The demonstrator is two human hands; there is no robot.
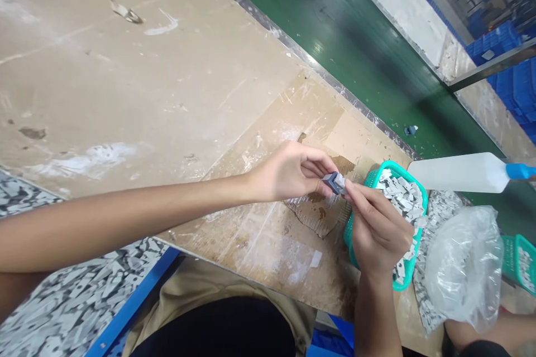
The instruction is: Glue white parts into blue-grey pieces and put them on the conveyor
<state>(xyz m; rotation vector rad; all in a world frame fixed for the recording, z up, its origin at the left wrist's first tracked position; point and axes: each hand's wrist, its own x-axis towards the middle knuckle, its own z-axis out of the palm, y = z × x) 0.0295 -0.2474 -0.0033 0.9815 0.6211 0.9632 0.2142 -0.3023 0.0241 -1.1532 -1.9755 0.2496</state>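
Observation:
My left hand [288, 172] reaches in from the left, its thumb and fingers closed on a small dark grey block [330, 181]. A light grey-white piece [340, 181] sits against that block, and the fingertips of my right hand [379, 231] pinch it from the right. Whether the two parts are fitted together I cannot tell. Under the hands lies a worn, stained piece of cardboard [320, 217]. A teal plastic basket [424, 196], full of small flat white and grey pieces [402, 192], stands right beside my right hand and is partly hidden by it.
Past the table edge runs a green belt [318, 5] with a small part [411, 130] on it. A white bottle [460, 173], a plastic bag [464, 268] and another basket [519, 265] are at right, near another person's limb [498, 329]. Lower left, a blue-edged bin [138, 301] holds many pieces.

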